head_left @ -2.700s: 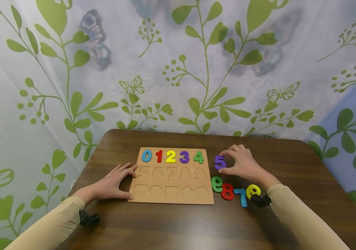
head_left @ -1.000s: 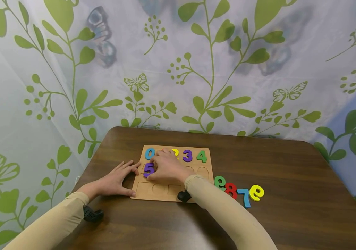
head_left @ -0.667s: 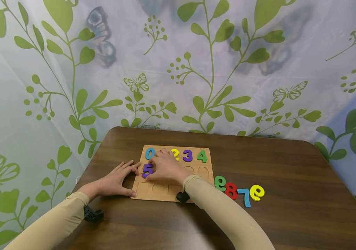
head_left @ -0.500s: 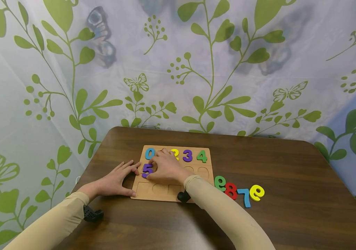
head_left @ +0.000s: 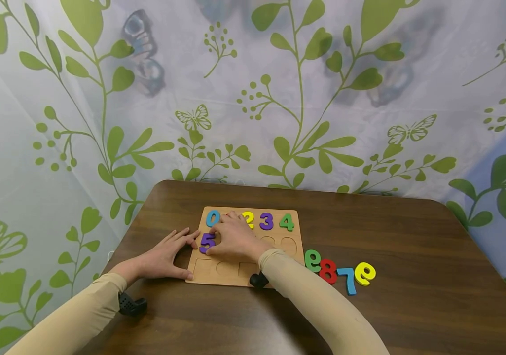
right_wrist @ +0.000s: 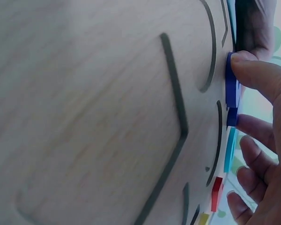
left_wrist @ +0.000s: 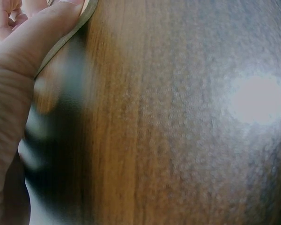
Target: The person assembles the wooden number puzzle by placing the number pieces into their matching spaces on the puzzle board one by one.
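My right hand (head_left: 235,237) pinches a purple number 5 (head_left: 207,242) between thumb and fingers. The 5 sits at the left end of the middle row of the wooden number puzzle board (head_left: 231,281), over the first recess. In the right wrist view, the thumb is at one end of the 5 (right_wrist: 232,84) and a finger at the other, close against the board. My left hand (head_left: 162,259) rests at the board's left edge, thumb and fingers spread along it. A blue 0 (head_left: 213,218), yellow 2 (head_left: 247,220), purple 3 (head_left: 267,221) and green 4 (head_left: 286,222) fill the top row; my right hand mostly hides the red 1.
Right of the board lie a green 6 or 9 (head_left: 312,260), a red 8 (head_left: 328,271), a blue 7 (head_left: 348,280) and a yellow 6 or 9 (head_left: 365,273). Behind the brown table (head_left: 390,227) hangs a leaf-patterned cloth (head_left: 244,118).
My right hand has brought the purple 5 leftward from the table right of the board onto its middle row, then shifted it slightly further left. The left hand has stayed at the board's edge.
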Demonstrator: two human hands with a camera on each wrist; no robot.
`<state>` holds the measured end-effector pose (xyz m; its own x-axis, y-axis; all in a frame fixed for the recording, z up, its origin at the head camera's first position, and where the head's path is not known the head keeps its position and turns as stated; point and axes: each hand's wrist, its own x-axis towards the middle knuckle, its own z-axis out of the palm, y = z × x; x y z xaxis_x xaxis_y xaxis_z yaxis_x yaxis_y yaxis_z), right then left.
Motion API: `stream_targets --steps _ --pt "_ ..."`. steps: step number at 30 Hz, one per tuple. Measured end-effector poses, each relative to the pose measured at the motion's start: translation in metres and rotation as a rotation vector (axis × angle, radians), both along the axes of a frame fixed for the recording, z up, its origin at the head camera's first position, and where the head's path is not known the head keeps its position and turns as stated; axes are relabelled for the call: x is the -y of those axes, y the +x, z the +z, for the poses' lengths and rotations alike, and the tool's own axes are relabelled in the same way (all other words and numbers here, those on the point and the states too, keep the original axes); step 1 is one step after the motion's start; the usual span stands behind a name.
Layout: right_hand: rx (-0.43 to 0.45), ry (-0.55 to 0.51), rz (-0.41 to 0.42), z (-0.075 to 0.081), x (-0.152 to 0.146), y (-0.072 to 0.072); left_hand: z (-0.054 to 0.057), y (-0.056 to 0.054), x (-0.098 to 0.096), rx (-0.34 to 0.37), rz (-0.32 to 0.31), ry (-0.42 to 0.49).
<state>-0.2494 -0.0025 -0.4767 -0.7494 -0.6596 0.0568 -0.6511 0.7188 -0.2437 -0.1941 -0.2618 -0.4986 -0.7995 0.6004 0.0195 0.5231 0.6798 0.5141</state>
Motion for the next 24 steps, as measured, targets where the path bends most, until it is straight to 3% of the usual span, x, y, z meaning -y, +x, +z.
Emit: stream_targets --steps 24 --pt "0.028 0.006 -0.031 0.0012 -0.0004 -0.0011 -0.0012 -0.0005 -0.0002 0.005 0.007 -0.011"
